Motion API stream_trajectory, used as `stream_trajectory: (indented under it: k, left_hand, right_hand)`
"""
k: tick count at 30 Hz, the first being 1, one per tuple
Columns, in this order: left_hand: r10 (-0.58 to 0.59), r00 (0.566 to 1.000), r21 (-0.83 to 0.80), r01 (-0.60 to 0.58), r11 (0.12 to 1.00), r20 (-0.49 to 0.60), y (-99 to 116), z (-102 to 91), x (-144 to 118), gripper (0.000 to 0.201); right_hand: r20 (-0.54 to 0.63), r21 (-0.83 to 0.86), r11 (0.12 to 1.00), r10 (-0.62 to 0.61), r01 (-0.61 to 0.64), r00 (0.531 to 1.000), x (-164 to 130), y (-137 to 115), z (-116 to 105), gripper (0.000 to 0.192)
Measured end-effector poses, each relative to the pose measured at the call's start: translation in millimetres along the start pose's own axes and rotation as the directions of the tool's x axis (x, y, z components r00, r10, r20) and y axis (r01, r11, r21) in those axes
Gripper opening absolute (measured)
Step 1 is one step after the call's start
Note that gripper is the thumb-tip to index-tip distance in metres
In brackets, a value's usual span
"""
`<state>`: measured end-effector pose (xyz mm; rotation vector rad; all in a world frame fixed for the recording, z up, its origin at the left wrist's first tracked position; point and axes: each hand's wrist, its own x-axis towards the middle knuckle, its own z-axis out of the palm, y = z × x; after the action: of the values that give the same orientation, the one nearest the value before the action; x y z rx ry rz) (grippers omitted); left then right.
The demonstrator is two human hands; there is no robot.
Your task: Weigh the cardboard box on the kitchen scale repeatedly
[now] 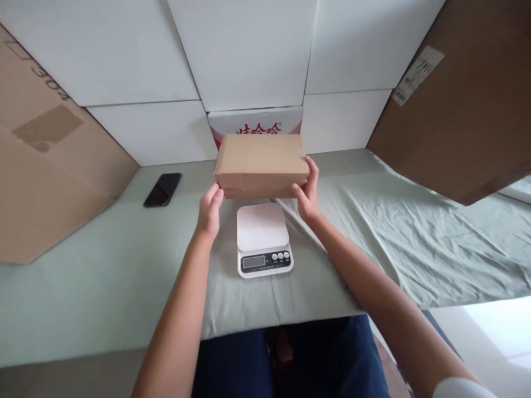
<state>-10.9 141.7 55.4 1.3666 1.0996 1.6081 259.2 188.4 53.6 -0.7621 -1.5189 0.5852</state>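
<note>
hands (259,202) gripping cardboard box (261,163), red-lettered carton (257,124) half hidden behind

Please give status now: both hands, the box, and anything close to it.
Left hand and right hand grip the brown box at its ends. Box held above and behind the white scale. Phone lies apart, left.

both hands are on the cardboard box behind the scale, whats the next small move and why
Probably bring the cardboard box toward the body and lower it onto the scale. The left hand and right hand grip its two ends, it sits just behind the scale, and the scale's white platform is bare, with the display facing the person.
</note>
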Motion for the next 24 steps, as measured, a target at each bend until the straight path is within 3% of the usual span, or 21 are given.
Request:
stream_trajectory:
  k: [4, 7, 16, 24]
  left_hand:
    - [-0.067, 0.991, -0.092, 0.056, 0.994, -0.119, -39.5, 2.1, 8.4, 0.072]
    - [-0.118, 0.979, -0.144, 0.094, 0.985, -0.166, -51.9, -1.0, 0.2, 0.069]
    - [-0.184, 0.955, -0.099, 0.165, 0.981, -0.232, -53.1, -5.1, -0.2, 0.066]
    - [-0.184, 0.924, -0.098, 0.159, 0.982, -0.335, -52.7, -25.3, 6.7, 0.07]
  right_hand:
    - [0.008, 0.021, 0.997, 0.079, -0.079, 0.997, 1.9, 29.4, 14.6, 0.097]
    - [0.055, 0.031, 0.993, 0.113, -0.114, 0.992, -1.6, 33.9, 15.4, 0.094]
    - [0.169, 0.138, 0.948, 0.264, -0.288, 0.95, -1.4, 33.6, 8.3, 0.092]
    - [0.11, 0.192, 0.915, 0.34, -0.355, 0.934, -5.3, 44.2, 0.7, 0.107]
